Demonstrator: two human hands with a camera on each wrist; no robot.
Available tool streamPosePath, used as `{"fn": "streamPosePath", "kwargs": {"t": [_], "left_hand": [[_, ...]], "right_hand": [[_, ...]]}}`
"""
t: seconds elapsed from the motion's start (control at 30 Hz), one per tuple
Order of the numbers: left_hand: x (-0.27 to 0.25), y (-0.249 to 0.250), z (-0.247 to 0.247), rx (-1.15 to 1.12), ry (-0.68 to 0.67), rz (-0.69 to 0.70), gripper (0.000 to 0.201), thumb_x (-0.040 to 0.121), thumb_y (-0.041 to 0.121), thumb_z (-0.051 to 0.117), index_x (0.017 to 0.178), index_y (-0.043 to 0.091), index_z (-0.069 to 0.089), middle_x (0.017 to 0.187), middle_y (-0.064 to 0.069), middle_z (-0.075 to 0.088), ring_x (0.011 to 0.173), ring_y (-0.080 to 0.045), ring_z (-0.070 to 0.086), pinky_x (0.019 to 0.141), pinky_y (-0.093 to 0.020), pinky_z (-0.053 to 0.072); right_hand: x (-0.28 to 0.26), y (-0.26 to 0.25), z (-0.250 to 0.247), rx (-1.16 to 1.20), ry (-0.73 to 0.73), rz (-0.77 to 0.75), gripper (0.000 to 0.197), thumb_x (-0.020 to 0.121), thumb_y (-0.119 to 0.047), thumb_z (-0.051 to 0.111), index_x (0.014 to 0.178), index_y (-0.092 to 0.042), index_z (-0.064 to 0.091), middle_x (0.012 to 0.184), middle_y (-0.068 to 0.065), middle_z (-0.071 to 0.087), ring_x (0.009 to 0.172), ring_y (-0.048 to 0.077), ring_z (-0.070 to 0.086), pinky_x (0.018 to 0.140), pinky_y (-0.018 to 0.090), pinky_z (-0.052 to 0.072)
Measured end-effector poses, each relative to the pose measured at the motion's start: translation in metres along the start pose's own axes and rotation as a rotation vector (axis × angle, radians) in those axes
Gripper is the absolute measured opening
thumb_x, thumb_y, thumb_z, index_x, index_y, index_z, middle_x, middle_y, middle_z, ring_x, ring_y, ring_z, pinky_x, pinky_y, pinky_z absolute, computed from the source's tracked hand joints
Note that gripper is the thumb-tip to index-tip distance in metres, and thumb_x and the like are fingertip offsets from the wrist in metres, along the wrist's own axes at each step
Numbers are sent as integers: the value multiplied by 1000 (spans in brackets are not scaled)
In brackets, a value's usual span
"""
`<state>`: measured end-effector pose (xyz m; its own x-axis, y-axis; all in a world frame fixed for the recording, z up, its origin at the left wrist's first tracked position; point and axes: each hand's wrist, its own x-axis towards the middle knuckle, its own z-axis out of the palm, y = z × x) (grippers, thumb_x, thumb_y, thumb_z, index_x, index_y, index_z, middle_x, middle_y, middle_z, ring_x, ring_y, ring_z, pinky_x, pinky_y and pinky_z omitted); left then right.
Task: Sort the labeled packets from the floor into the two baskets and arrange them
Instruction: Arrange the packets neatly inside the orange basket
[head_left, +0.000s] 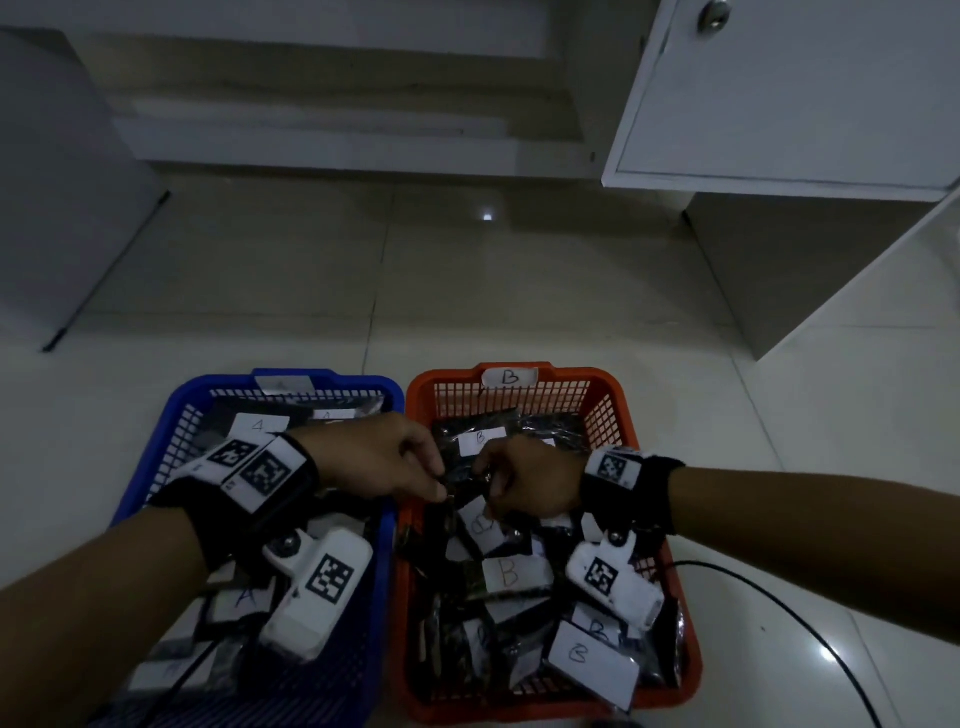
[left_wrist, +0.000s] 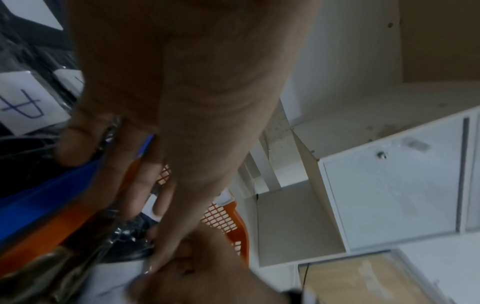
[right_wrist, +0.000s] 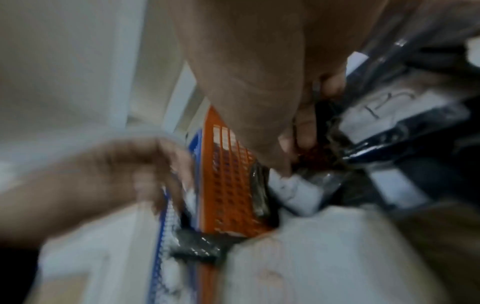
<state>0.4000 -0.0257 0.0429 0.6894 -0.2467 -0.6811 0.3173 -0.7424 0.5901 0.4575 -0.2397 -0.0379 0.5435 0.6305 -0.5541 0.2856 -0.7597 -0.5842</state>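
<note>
Both the left hand (head_left: 384, 460) and the right hand (head_left: 524, 480) pinch one packet (head_left: 460, 480) over the orange basket (head_left: 644, 415), near its left wall. Judged light, limp, slippery film; grip at the edges.

Blue plastic mesh basket (head_left: 387, 519): you see hard plastic.
Dark packets (head_left: 550, 428): shiny wrap, white paper labels.
Pale floor tiles (head_left: 467, 291): smooth, glossy.
</note>
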Motion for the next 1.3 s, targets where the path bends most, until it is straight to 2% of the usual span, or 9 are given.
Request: {"fn": "streamPosePath", "kwargs": {"t": [0.07, 0.13, 0.3, 0.4, 0.67, 0.8, 0.97, 1.13, 1.3], "left_hand": [[-2, -1, 5, 71, -81, -18, 31, 80, 36, 81, 105, 26, 68, 102, 3, 73, 97, -13, 68, 91, -31, 55], [-3, -3, 9, 93, -109, -19, 30, 77, 32, 84, 102, 25, 69, 99, 3, 74, 95, -13, 69, 93, -33, 56], [-1, -4, 15, 89, -93, 11, 25, 80, 16, 82, 101, 21, 70, 97, 4, 73, 92, -10, 69, 86, -26, 56], [0, -2, 16, 89, -102, 21, 25, 82, 12, 79, 105, 18, 70, 99, 3, 73, 92, -8, 69, 81, -20, 55], [3, -2, 19, 84, -125, -7, 23, 84, 19, 79, 105, 21, 69, 100, 4, 74, 97, -10, 69, 90, -25, 55], [3, -3, 18, 83, -122, -14, 25, 84, 28, 79, 105, 22, 68, 104, -1, 74, 100, -15, 69, 95, -33, 54], [4, -7, 16, 49, -120, -10, 24, 86, 25, 77, 108, 19, 68, 104, -4, 74, 99, -16, 70, 90, -28, 55], [5, -7, 17, 50, -132, -15, 25, 85, 21, 77, 108, 18, 68, 104, -3, 74, 101, -16, 69, 92, -29, 54], [7, -8, 17, 52, -129, -17, 28, 83, 16, 79, 109, 18, 68, 103, 1, 73, 100, -14, 68, 86, -22, 55]], "right_hand": [[-9, 3, -12, 234, -35, 42, 33, 89, -9, 73, 120, -6, 63, 99, 12, 75, 87, 24, 73, 79, 37, 61], [-21, 9, -33, 258, -18, 30, 21, 93, -8, 67, 114, -5, 66, 94, 10, 75, 75, 16, 73, 66, 28, 59], [-32, 37, -80, -277, 317, -4, 31, 92, -12, 65, 123, -12, 63, 108, 3, 71, 86, 14, 65, 76, 30, 53], [-27, 53, -85, -404, 358, 98, 28, 92, -12, 63, 121, -15, 64, 107, 6, 72, 85, 19, 69, 73, 32, 60], [-7, 49, -77, -525, 350, 191, 26, 86, -10, 65, 111, -6, 62, 107, 14, 65, 86, 27, 66, 74, 36, 59], [-9, 45, -72, -619, 352, 86, 23, 89, -11, 65, 112, -7, 64, 108, 12, 67, 93, 28, 68, 77, 31, 55], [-18, 40, -58, -593, 28, -138, 33, 97, -23, 60, 129, -19, 65, 134, 2, 50, 117, 17, 53, 98, 32, 49], [-23, 38, -60, -639, 74, -19, 36, 97, -11, 56, 132, -13, 63, 147, 8, 42, 117, 23, 58, 97, 31, 52], [-30, 31, -52, -555, 75, -196, 25, 98, -23, 56, 121, -18, 67, 124, 3, 60, 106, 19, 62, 88, 36, 56]]}}
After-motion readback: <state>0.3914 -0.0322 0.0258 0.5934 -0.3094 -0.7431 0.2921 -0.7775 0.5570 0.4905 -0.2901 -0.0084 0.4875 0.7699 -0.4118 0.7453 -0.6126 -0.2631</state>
